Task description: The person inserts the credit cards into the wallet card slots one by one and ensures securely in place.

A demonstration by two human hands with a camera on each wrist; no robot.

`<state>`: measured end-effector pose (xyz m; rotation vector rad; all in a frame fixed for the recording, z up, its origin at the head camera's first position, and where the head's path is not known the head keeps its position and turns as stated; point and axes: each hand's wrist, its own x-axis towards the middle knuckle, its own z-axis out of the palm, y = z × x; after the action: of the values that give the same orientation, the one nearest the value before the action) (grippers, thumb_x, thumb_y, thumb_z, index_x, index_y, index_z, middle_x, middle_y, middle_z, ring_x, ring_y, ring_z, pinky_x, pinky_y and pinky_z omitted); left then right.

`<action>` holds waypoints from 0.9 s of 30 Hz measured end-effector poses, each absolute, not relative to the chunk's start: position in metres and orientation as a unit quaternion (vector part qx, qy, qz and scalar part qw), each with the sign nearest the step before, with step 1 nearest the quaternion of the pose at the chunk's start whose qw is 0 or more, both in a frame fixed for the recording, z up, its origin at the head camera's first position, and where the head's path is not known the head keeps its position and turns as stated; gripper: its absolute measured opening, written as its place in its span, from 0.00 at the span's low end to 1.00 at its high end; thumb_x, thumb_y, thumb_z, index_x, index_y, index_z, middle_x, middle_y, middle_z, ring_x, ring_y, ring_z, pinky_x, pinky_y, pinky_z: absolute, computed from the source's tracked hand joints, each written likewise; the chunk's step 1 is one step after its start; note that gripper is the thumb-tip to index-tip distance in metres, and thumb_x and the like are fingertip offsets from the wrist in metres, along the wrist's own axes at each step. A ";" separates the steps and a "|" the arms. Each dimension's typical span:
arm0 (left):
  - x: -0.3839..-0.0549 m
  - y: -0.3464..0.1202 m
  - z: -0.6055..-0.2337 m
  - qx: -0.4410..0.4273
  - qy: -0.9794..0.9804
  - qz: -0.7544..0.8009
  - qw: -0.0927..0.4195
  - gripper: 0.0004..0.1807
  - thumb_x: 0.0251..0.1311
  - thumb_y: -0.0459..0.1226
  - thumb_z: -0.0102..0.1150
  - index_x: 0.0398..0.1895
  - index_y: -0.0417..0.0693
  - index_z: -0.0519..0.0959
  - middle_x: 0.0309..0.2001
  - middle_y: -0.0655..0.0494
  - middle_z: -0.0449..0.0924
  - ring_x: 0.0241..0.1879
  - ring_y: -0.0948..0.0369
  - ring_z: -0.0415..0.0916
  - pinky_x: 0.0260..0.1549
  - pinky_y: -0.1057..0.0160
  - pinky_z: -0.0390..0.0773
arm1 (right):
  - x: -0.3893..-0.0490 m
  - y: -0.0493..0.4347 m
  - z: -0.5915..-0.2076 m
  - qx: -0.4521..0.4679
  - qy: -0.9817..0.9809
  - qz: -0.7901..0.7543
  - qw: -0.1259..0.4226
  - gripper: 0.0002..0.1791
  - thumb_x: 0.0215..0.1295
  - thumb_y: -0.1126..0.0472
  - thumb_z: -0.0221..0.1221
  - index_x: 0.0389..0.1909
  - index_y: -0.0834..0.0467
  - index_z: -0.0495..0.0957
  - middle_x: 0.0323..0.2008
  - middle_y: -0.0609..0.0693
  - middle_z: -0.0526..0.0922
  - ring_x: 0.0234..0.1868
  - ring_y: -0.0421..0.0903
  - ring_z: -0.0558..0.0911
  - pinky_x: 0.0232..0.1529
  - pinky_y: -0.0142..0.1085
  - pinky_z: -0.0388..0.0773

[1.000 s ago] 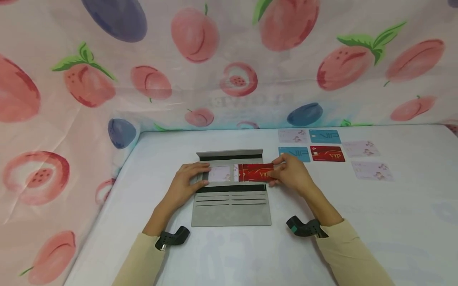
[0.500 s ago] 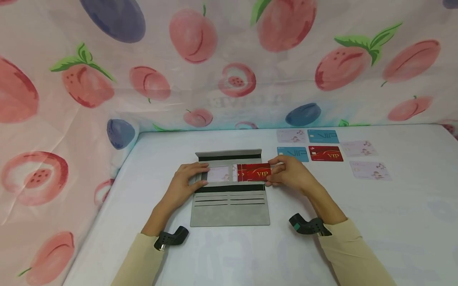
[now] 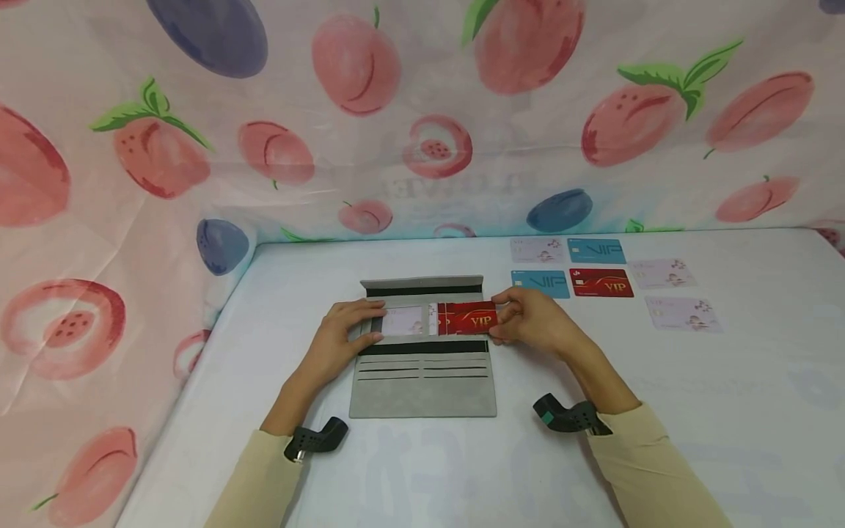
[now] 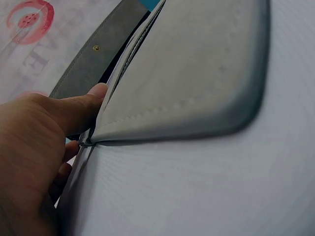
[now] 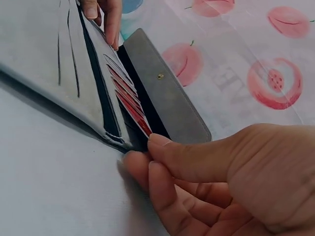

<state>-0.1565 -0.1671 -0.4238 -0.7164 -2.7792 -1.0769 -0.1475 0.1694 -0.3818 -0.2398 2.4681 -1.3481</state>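
A grey wallet (image 3: 422,401) lies unfolded on the white table, its flap raised at the far side. Along its middle section, a pale card (image 3: 403,321) shows at the left and overlapping red cards (image 3: 467,317) at the right. My left hand (image 3: 338,331) holds the wallet's left edge; in the left wrist view its thumb (image 4: 81,108) lies on that edge, with fingertips below. At the right end, my right hand (image 3: 533,319) pinches the outermost red VIP card by its outer edge. The right wrist view shows that thumb (image 5: 189,157) at the card's corner, fingers curled beneath.
Several loose cards lie at the back right: a red VIP card (image 3: 601,283), blue VIP cards (image 3: 596,251) and pale floral ones (image 3: 683,314). A fruit-patterned cloth (image 3: 422,88) hangs behind and to the left. Slots line the wallet's near panel.
My right hand has moved slightly left with the red card, which now reaches less far past the wallet's right side. My left hand keeps its place on the wallet.
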 end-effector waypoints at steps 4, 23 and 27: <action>-0.156 -0.168 -0.424 -0.234 -0.906 -0.352 0.039 0.21 0.56 0.38 0.67 0.55 0.50 0.80 0.62 0.58 0.72 0.62 0.55 0.62 0.61 0.48 0.58 | -0.147 0.165 -0.383 -0.097 0.862 -0.474 0.149 0.27 0.59 0.65 0.65 0.58 0.68 0.68 0.29 0.49 0.85 0.29 0.45 0.84 0.48 0.47 0.75; -0.157 -0.168 -0.424 -0.235 -0.902 -0.360 0.037 0.20 0.57 0.38 0.66 0.55 0.50 0.80 0.62 0.56 0.72 0.62 0.55 0.61 0.60 0.47 0.58 | -0.146 0.148 -0.389 -0.102 0.876 -0.456 0.119 0.28 0.59 0.64 0.66 0.58 0.69 0.68 0.27 0.47 0.83 0.24 0.43 0.82 0.39 0.40 0.76; -0.157 -0.168 -0.424 -0.238 -0.900 -0.363 0.038 0.21 0.56 0.38 0.67 0.55 0.50 0.80 0.62 0.56 0.72 0.62 0.55 0.62 0.60 0.47 0.58 | -0.145 0.146 -0.390 -0.108 0.878 -0.455 0.108 0.29 0.58 0.64 0.67 0.58 0.69 0.68 0.26 0.46 0.83 0.24 0.43 0.81 0.37 0.39 0.76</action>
<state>-0.1573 -0.1680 -0.4239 -0.7307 -2.7612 -1.1149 -0.1453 0.1462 -0.3903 -0.3180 2.5825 -1.3375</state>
